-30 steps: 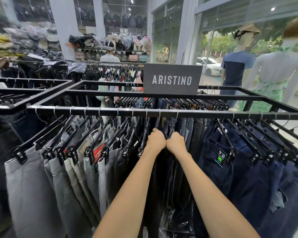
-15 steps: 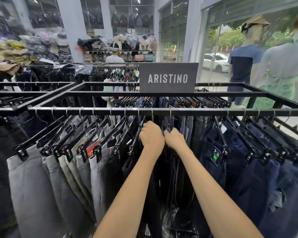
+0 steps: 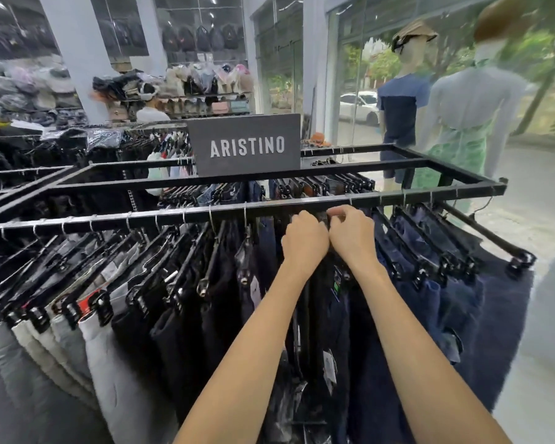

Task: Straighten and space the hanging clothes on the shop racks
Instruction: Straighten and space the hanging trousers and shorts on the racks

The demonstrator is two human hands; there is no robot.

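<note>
Left hand [image 3: 305, 243] and right hand [image 3: 353, 240] meet knuckle to knuckle just under the rail [image 3: 173, 216], at one o'clock, fingers curled into dark trousers [image 3: 330, 315] (grip hidden: hanger or cloth, cannot tell).

Materials, front to back: rack rail [image 3: 173, 216] is black-painted metal, satin, w/ sheen along top edge; hooks [image 3: 211, 216] are bare shiny wire; hangers [image 3: 101, 307] are glossy black plastic; grey trousers [image 3: 116, 373] are matt woven cloth; navy trousers [image 3: 503, 315] are coarser, denim-like cloth; sign [image 3: 247, 145] is matt dark board; bagged stock [image 3: 103, 139] is in glossy plastic film.
</note>
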